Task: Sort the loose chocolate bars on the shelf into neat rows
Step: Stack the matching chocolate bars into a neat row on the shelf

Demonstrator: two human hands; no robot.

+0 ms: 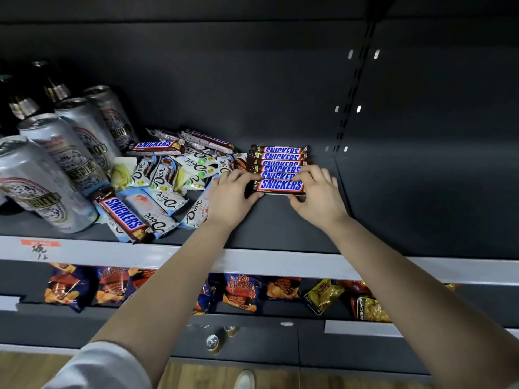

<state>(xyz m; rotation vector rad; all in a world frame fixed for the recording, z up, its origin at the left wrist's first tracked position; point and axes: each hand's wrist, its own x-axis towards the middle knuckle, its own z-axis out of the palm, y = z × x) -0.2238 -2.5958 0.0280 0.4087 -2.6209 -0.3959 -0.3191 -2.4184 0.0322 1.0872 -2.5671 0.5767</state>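
Observation:
A neat row of several Snickers bars [281, 160] lies on the dark shelf [280, 226], running from the back toward the front. The nearest Snickers bar [280, 185] sits at the row's front. My left hand [231, 196] pinches its left end and my right hand [318, 193] pinches its right end. To the left lies a loose heap of white Dove bars [168, 175]. One loose Snickers bar [122, 214] lies on the heap near the shelf's front edge, two more Snickers bars [157, 146] at the back.
Tall silver cans [56, 164] and dark bottles [22, 102] stand at the shelf's left. The shelf's white front rail [252, 261] crosses below my hands. Snack bags [241, 293] fill the shelf underneath. Bare dark shelf extends to the right of the Snickers row.

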